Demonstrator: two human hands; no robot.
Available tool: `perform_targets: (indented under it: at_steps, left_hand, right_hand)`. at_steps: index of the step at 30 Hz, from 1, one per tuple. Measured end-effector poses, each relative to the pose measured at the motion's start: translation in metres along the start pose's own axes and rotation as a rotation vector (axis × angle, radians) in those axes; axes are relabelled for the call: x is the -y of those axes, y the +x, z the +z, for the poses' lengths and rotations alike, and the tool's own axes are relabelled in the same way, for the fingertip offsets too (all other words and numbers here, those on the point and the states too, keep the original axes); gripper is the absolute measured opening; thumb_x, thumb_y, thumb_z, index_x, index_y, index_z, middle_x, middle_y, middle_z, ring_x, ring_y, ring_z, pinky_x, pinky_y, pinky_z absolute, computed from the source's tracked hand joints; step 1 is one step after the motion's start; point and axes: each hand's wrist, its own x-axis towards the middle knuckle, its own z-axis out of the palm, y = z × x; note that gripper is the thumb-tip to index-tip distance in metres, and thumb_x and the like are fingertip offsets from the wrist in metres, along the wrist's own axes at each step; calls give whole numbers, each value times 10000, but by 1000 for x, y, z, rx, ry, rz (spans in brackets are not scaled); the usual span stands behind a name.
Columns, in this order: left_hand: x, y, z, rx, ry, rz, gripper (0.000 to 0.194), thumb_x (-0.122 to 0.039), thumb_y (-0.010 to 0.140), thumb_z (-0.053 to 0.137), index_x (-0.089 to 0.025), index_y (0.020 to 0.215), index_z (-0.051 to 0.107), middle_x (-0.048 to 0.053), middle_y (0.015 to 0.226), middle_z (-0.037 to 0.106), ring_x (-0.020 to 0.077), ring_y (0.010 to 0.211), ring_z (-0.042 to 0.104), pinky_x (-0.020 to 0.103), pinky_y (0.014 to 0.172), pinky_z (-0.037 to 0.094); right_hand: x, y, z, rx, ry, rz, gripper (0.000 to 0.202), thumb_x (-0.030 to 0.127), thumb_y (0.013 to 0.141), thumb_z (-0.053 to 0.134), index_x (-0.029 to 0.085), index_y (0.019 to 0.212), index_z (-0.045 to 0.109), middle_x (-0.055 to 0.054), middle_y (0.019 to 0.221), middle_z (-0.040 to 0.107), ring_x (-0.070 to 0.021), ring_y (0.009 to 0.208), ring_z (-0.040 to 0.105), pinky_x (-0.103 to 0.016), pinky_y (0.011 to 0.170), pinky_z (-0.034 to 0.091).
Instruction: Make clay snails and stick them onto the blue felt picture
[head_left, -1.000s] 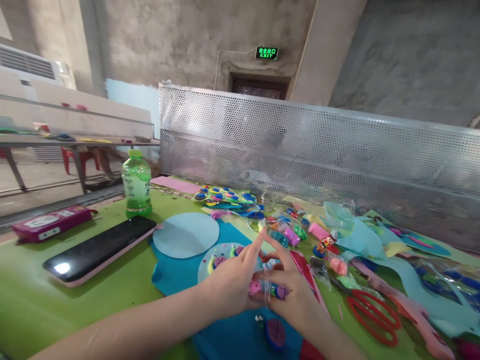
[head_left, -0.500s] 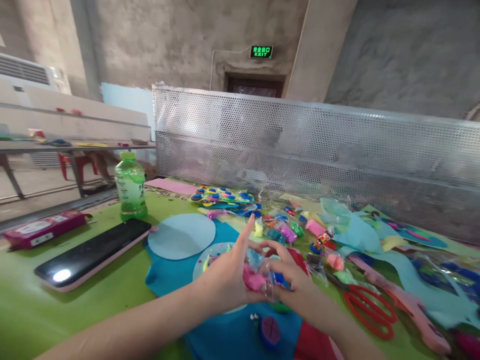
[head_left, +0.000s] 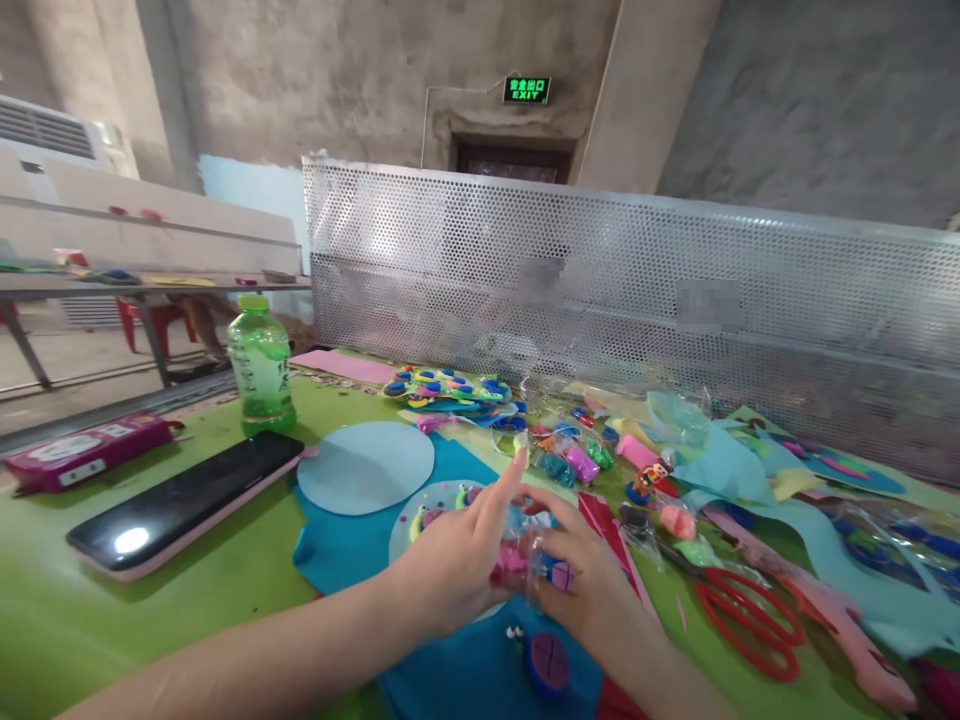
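Note:
Between my two hands is a lump of pink modelling clay (head_left: 511, 562) in a clear plastic wrapper. My left hand (head_left: 457, 555) closes on its left side, one finger pointing up. My right hand (head_left: 589, 575) pinches the wrapper from the right with curled fingers. Beneath them lies a light blue paper disc (head_left: 405, 520) with small clay figures and dots, partly hidden by the hands. It rests on blue sheets (head_left: 330, 545). Near my right wrist sits a blue and purple clay piece (head_left: 550, 665), with small googly eyes (head_left: 514, 633) beside it.
Red-handled scissors (head_left: 754, 620) and a pink tool (head_left: 847, 625) lie at right, among clay packets (head_left: 581, 462) and paper scraps. A plain blue disc (head_left: 365, 467), a phone (head_left: 187, 505), a purple box (head_left: 90, 455) and a green bottle (head_left: 260, 365) are at left. A perforated metal panel (head_left: 465, 270) stands behind.
My hands have shifted slightly right with the wrapped pink clay still between them. The left hand has turned a little toward the right hand. The view has tilted slightly.

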Motion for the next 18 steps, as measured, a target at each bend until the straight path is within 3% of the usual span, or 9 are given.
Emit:
perform_targets:
  at_steps: [5, 9, 12, 15, 18]
  left_hand:
    - [-1, 0, 3, 37, 38, -12, 1062, -115, 684, 625, -260, 1367, -174, 184, 1322, 435, 297, 953, 604, 405, 745, 509]
    - [-1, 1, 3, 26, 25, -12, 1087, -149, 673, 660, -265, 1369, -166, 164, 1302, 462, 298, 952, 599, 414, 745, 507]
    - [-1, 3, 0, -4, -22, -48, 1003, -241, 730, 624, -244, 1378, -141, 160, 1246, 511, 261, 870, 619, 382, 702, 515]
    - [2, 5, -5, -25, -94, -126, 918, -262, 771, 559, -256, 1379, -129, 141, 1204, 534, 196, 709, 633, 319, 611, 514]
    - [9, 9, -9, -77, -79, -166, 923, -244, 754, 550, -217, 1379, -128, 134, 1139, 561, 156, 611, 607, 296, 595, 501]
  right_hand:
    - [3, 2, 6, -16, 39, 33, 133, 125, 687, 610, 227, 759, 658, -59, 1265, 461, -247, 1178, 406, -419, 999, 334]
    - [7, 3, -2, 67, 173, 95, 15, 203, 713, 626, 197, 723, 635, -82, 1243, 441, -240, 1150, 430, -377, 970, 366]
    - [6, 3, -12, 144, 321, 99, 176, 357, 782, 577, 188, 774, 630, -88, 1239, 418, -224, 1147, 442, -321, 910, 417]
    - [0, 5, -21, 73, 351, 145, 264, 442, 779, 568, 185, 813, 616, -86, 1266, 406, -214, 1099, 486, -290, 857, 444]
    - [-10, 9, -30, -105, 428, 240, 282, 454, 778, 568, 193, 882, 595, -81, 1170, 514, -194, 921, 580, -305, 784, 472]
